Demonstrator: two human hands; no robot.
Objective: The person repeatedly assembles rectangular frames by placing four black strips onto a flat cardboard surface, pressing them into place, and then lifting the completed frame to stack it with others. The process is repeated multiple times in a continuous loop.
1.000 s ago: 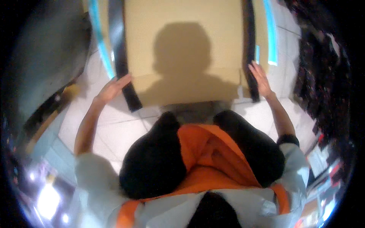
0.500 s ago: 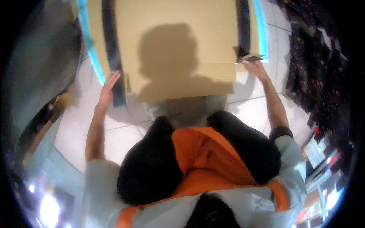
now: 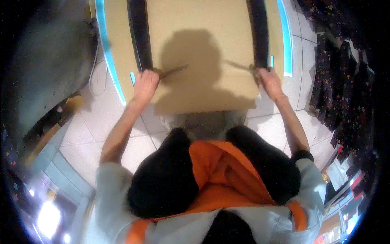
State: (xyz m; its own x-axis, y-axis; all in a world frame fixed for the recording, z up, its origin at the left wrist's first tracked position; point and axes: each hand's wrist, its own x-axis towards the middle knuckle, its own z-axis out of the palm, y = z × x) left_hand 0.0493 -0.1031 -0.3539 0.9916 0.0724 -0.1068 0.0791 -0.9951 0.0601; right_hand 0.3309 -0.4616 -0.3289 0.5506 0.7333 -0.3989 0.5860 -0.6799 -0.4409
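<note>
A large brown cardboard sheet [image 3: 199, 44] lies in front of me, with my shadow over its middle. Two long dark strips run up it, one on the left [image 3: 140, 32] and one on the right [image 3: 258, 32]. My left hand [image 3: 146, 84] is closed around the near end of the left strip. My right hand [image 3: 270, 83] grips the near end of the right strip. From each hand a thin dark flap edge points inward, the left one [image 3: 174, 70] and the right one [image 3: 239, 65]. The fingertips are partly hidden.
Turquoise bands edge the cardboard on the left [image 3: 106, 44] and right [image 3: 286, 36]. Pale floor tiles [image 3: 89, 126] surround it. Dark patterned material [image 3: 341, 81] is piled at the right. A large grey surface [image 3: 57, 61] stands at the left. My knees [image 3: 162, 175] are bent below.
My left hand has gone from lying along the left strip to gripping its near end, farther right. My right hand has shifted slightly left and down. Thin flap edges now point inward from both hands.
</note>
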